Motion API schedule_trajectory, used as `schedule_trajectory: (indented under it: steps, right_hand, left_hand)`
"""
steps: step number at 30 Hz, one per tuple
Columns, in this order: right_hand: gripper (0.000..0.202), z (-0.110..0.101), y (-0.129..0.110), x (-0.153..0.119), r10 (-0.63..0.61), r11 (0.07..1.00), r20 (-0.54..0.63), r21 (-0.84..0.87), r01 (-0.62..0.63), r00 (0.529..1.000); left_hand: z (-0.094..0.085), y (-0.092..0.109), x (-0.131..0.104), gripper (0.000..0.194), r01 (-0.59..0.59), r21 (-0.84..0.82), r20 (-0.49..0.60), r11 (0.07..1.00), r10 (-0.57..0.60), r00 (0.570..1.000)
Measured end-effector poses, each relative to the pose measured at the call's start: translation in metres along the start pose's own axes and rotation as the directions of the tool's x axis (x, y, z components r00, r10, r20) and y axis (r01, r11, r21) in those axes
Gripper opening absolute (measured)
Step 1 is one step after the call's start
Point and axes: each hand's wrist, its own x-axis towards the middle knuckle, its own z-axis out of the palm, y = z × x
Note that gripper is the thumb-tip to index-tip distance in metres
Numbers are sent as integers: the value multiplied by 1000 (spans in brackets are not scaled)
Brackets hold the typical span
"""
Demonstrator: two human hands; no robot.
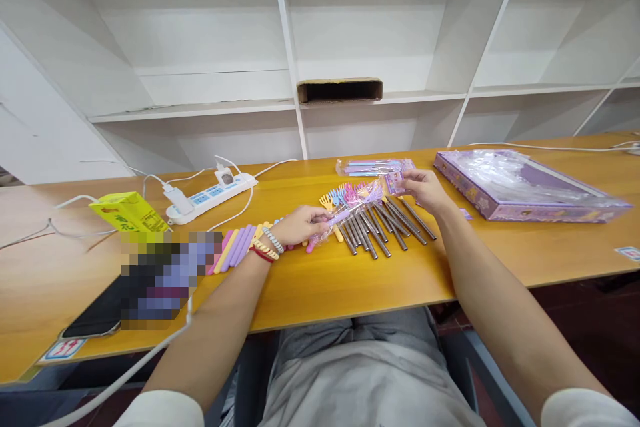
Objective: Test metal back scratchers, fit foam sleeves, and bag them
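My left hand (303, 225) and my right hand (423, 188) hold a clear plastic packet (350, 208) between them, slanting up to the right, with a purple item inside. The left fingers pinch its lower end; the right ones grip the end with the printed purple label. Under and behind the packet lie small yellow, blue and pink hand-shaped pieces (337, 196). Several metal tubes (395, 223) fan out toward the front edge. Left of them is a row of pink, yellow and purple sticks (239, 247), partly covered by my left hand. Packed blue and purple items (375, 167) lie behind.
A purple box (525, 187) with clear wrappers stands at the right. On the left are a white power strip (215, 197) with cables, a yellow-green carton (130, 213) and a dark phone (100, 307). A cardboard box (341, 91) sits on the white shelf behind.
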Motion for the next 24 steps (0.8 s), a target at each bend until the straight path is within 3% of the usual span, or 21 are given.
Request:
schedule_trajectory:
  steps: [6, 17, 24]
  right_hand:
    - [15, 0, 4, 4, -11, 1000, -38, -17, 10, 999]
    - [25, 4, -4, -2, -95, 955, -63, -288, 73, 993]
    - [29, 2, 2, 2, -145, 940, -89, -323, 109, 986]
  left_hand:
    - [0, -2, 0, 34, 3, 22, -7, 1000, -2, 1000]
    - [1, 4, -1, 33, 11, -19, -47, 1000, -12, 999]
    - [1, 2, -1, 29, 6, 35, -11, 999, -5, 1000]
